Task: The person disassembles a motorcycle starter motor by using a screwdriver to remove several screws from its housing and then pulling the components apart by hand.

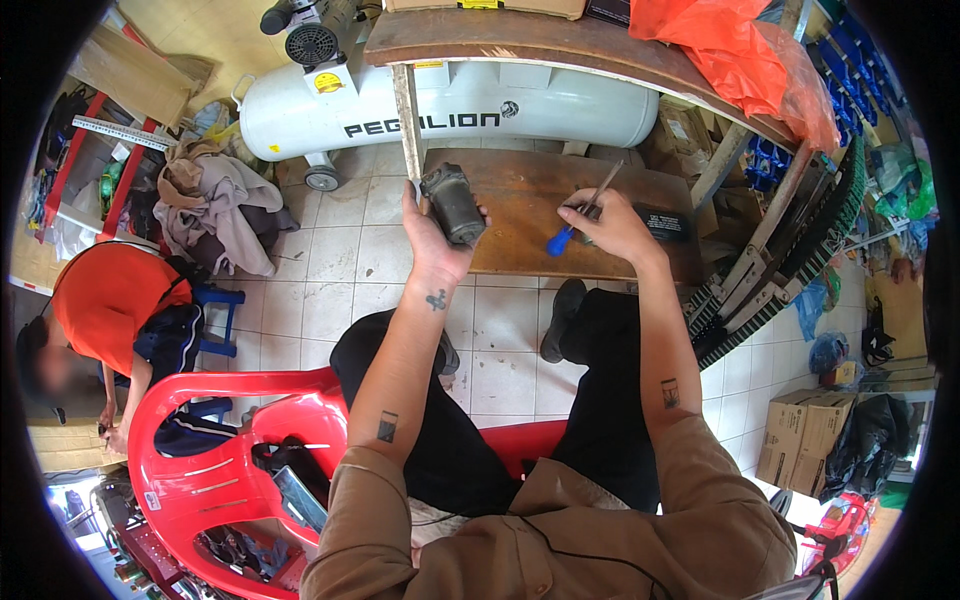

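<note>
My left hand (432, 238) is wrapped around a dark, grimy cylindrical part (455, 210), perhaps a small motor, and holds it up in front of me. Its fingertips show at the part's right side. To the right, my right hand (615, 228) grips a screwdriver (559, 243) by the shaft. The blue handle points down to the left and the metal shaft slants up past the fingers. Tool and part are well apart. Beneath both hands lies a worn brown wooden board (530, 190), a low shelf or bench top.
A large grey-white air compressor tank (450, 110) stands behind, under a wooden shelf (580, 40) with orange plastic bags (710, 55). At left, a person in an orange shirt (115, 295) bends over beside a red plastic chair (160, 440). Cardboard boxes (805, 440) stand at right.
</note>
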Tool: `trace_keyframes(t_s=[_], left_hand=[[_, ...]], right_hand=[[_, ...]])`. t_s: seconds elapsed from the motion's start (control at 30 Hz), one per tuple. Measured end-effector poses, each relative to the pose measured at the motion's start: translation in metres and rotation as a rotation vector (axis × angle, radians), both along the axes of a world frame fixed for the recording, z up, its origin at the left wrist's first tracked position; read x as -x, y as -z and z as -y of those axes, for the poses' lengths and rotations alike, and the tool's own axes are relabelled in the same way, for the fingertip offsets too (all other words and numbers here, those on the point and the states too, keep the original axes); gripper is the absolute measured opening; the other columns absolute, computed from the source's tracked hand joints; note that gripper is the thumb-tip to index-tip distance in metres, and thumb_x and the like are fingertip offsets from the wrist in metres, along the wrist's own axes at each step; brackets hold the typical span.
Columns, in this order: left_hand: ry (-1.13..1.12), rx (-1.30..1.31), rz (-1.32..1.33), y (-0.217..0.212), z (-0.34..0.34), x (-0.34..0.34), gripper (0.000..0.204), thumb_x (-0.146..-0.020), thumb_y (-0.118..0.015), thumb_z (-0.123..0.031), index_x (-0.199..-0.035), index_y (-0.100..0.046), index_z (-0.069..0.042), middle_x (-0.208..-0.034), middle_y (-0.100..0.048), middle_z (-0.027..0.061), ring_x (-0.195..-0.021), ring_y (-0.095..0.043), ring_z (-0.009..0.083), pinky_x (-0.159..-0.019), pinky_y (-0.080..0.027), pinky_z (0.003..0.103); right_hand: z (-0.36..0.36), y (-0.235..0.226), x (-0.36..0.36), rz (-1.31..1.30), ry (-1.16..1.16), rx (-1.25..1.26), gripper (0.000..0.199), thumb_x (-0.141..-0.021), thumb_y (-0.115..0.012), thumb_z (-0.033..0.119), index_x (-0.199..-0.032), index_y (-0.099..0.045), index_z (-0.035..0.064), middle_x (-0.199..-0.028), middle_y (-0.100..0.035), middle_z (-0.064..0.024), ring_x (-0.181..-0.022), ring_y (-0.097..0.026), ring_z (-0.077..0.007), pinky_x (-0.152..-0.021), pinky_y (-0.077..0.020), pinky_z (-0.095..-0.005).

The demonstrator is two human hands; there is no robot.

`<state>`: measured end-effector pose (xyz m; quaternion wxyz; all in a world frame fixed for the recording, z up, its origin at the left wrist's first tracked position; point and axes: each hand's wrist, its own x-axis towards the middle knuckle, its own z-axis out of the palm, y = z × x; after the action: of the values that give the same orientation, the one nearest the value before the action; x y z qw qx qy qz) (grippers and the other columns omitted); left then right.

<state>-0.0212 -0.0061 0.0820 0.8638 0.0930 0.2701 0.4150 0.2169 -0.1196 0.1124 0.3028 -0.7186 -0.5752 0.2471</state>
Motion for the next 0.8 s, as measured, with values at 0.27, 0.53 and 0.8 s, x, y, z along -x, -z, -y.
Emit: trace_keyframes(t_s=[0.27,0.53,0.8], left_hand=[[0.003,0.041,-0.025,-0.002,-0.001,-0.001,0.068,-0.096,-0.036,-0.07,-0.107,-0.059,-0.007,-0.088,-0.06,0.0129,-0.079,-0.059,0.0296,-0.073,-0.051,0.043],[0.015,-0.006,-0.006,0.001,0.0,-0.001,0.065,-0.098,-0.039,-0.067,-0.115,-0.057,-0.007,-0.097,-0.061,0.0135,-0.083,-0.059,0.0299,-0.075,-0.053,0.042],[0.016,-0.078,-0.088,0.008,-0.002,-0.007,0.077,-0.096,-0.028,-0.078,-0.114,-0.058,-0.008,-0.092,-0.061,0.0118,-0.08,-0.06,0.0283,-0.075,-0.053,0.043]], right_hand=[[-0.005,-0.004,0.005,-0.054,0.014,0.17,0.046,-0.087,-0.077,0.042,-0.093,-0.075,-0.0034,-0.068,-0.068,-0.0113,-0.057,-0.064,-0.019,-0.06,-0.0514,-0.0331],[-0.006,-0.001,0.009,-0.185,0.039,0.11,0.04,-0.082,-0.083,0.033,-0.076,-0.069,-0.004,-0.061,-0.064,-0.0092,-0.051,-0.06,-0.0142,-0.053,-0.0483,-0.0298],[-0.007,0.015,0.006,-0.181,-0.002,-0.006,0.024,-0.089,-0.073,0.018,-0.094,-0.068,-0.005,-0.082,-0.07,-0.0127,-0.073,-0.067,-0.0173,-0.069,-0.0524,-0.0317]])
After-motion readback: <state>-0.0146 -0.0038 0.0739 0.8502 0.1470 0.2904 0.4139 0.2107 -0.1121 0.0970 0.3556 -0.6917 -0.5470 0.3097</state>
